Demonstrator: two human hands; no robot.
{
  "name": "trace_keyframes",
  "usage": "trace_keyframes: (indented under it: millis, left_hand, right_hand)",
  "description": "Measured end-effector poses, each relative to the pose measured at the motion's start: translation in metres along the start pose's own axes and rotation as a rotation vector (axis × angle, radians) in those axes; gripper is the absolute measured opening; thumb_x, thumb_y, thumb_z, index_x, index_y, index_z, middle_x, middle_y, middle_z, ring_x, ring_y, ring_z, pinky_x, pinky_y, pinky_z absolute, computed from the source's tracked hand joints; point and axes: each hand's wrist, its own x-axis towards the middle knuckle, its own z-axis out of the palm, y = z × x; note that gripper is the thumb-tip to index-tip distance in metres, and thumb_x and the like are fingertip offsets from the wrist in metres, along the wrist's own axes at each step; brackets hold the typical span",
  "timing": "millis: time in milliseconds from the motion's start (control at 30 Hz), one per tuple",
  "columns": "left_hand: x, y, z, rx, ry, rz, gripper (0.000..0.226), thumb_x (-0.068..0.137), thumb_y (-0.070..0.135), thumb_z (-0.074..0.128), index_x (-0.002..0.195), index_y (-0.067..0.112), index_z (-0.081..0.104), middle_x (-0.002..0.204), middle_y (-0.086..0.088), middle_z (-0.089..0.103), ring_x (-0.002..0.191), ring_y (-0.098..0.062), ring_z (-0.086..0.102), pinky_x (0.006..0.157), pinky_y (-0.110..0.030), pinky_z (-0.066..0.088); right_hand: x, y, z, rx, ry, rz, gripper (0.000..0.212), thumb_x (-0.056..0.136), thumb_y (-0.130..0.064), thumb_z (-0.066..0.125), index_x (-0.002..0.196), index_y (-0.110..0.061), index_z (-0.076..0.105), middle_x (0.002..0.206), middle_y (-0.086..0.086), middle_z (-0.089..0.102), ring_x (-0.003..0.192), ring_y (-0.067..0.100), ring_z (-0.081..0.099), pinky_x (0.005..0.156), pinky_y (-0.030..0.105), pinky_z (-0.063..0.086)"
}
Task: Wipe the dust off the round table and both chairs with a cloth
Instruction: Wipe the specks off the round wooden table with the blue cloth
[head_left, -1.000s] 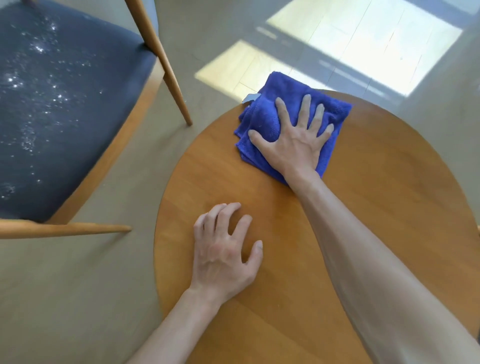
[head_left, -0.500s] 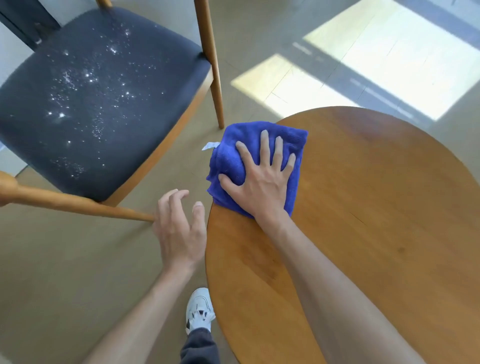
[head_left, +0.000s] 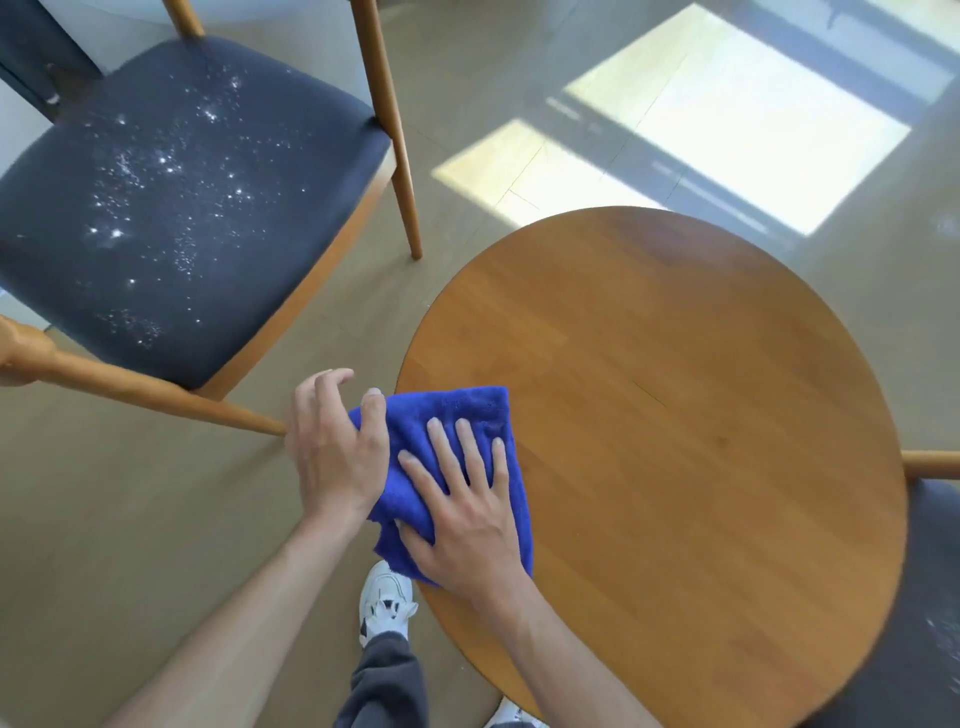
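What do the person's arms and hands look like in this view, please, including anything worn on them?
Both forearms are bare as far as the frame shows: no sleeves, watch, bracelet or gloves. The left hand and right hand show no rings on the fingers, and the nails look short and plain. Lower down, the person wears dark grey trousers and white sneakers with dark accents.

Blue cloth (head_left: 457, 415) overhangs round table's (head_left: 675, 389) left edge; dusty chair (head_left: 171, 218) beside.

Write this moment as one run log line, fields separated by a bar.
right hand presses blue cloth at round table edge | left hand grips cloth | left chair seat dusty
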Motion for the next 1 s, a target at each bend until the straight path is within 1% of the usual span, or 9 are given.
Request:
trace_keyframes:
  millis: [200,367,500,567,667,767,833,900,1000]
  left_hand:
    - [-0.028,0.023,0.012,0.07,-0.121,0.037,0.036,0.09,0.031,0.051,0.12,0.011,0.055,0.125,-0.01,0.053,0.12,-0.027,0.043,0.102,-0.044,0.034]
    - [-0.066,0.037,0.033,0.19,-0.312,0.189,0.033,0.087,0.021,0.057,0.119,0.013,0.055,0.123,-0.006,0.054,0.116,-0.026,0.041,0.102,-0.039,0.032]
    - [-0.098,0.044,0.049,0.327,-0.484,0.291,0.036,0.087,0.022,0.053,0.122,0.019,0.051,0.126,0.0,0.048,0.116,-0.02,0.039,0.097,-0.031,0.029]
    - [-0.11,0.047,0.057,0.433,-0.592,0.295,0.04,0.089,0.025,0.049,0.128,0.022,0.045,0.129,0.002,0.046,0.12,-0.019,0.037,0.096,-0.029,0.028]
    - [-0.124,0.047,0.065,0.619,-0.69,0.315,0.044,0.088,0.025,0.046,0.131,0.024,0.038,0.128,0.003,0.043,0.119,-0.019,0.036,0.096,-0.029,0.028]
    - [-0.129,0.046,0.068,0.69,-0.655,0.324,0.043,0.089,0.021,0.047,0.131,0.022,0.038,0.129,0.001,0.041,0.118,-0.02,0.036,0.094,-0.029,0.03]
    - [-0.128,0.045,0.068,0.663,-0.649,0.307,0.037,0.09,0.021,0.047,0.127,0.021,0.043,0.125,0.0,0.041,0.117,-0.02,0.036,0.095,-0.029,0.031]
    - [-0.126,0.045,0.068,0.602,-0.65,0.298,0.026,0.091,0.018,0.047,0.117,0.021,0.049,0.116,0.0,0.042,0.113,-0.02,0.037,0.091,-0.028,0.031]
    - [-0.123,0.047,0.064,0.47,-0.677,0.288,0.018,0.088,0.013,0.048,0.104,0.02,0.052,0.106,0.003,0.042,0.106,-0.02,0.039,0.085,-0.029,0.032]
  right_hand:
    - [-0.068,0.034,-0.026,0.005,-0.019,-0.004,0.046,0.086,-0.036,0.058,0.129,-0.02,0.062,0.152,0.006,0.038,0.144,0.032,0.028,0.11,0.06,0.027]
    - [-0.133,0.071,-0.062,-0.057,-0.088,0.138,0.048,0.083,-0.038,0.058,0.129,-0.021,0.063,0.15,0.007,0.041,0.141,0.034,0.033,0.107,0.059,0.03]
    - [-0.157,0.08,-0.09,0.089,-0.155,0.244,0.052,0.081,-0.044,0.061,0.13,-0.025,0.061,0.152,0.002,0.038,0.143,0.028,0.029,0.111,0.052,0.025]
    - [-0.152,0.087,-0.104,0.172,-0.062,0.293,0.046,0.085,-0.04,0.062,0.126,-0.021,0.064,0.148,0.004,0.044,0.139,0.027,0.037,0.112,0.047,0.029]
    - [-0.135,0.107,-0.119,0.144,0.113,0.519,0.043,0.085,-0.015,0.067,0.128,-0.01,0.061,0.137,0.007,0.054,0.123,0.029,0.051,0.102,0.046,0.042]
    - [-0.121,0.124,-0.122,0.17,-0.061,0.852,0.058,0.091,-0.024,0.059,0.145,-0.015,0.038,0.135,0.0,0.048,0.122,0.024,0.045,0.099,0.039,0.035]
    - [-0.116,0.129,-0.117,0.256,-0.122,0.966,0.063,0.092,-0.029,0.057,0.148,-0.018,0.029,0.121,-0.003,0.05,0.115,0.022,0.042,0.097,0.039,0.03]
    - [-0.112,0.131,-0.115,0.321,-0.132,0.986,0.055,0.092,-0.028,0.056,0.143,-0.021,0.037,0.105,-0.005,0.051,0.107,0.02,0.042,0.092,0.037,0.029]
    - [-0.112,0.13,-0.112,0.361,-0.124,0.972,0.024,0.092,-0.025,0.056,0.116,-0.024,0.057,0.102,-0.005,0.047,0.105,0.018,0.045,0.086,0.032,0.03]
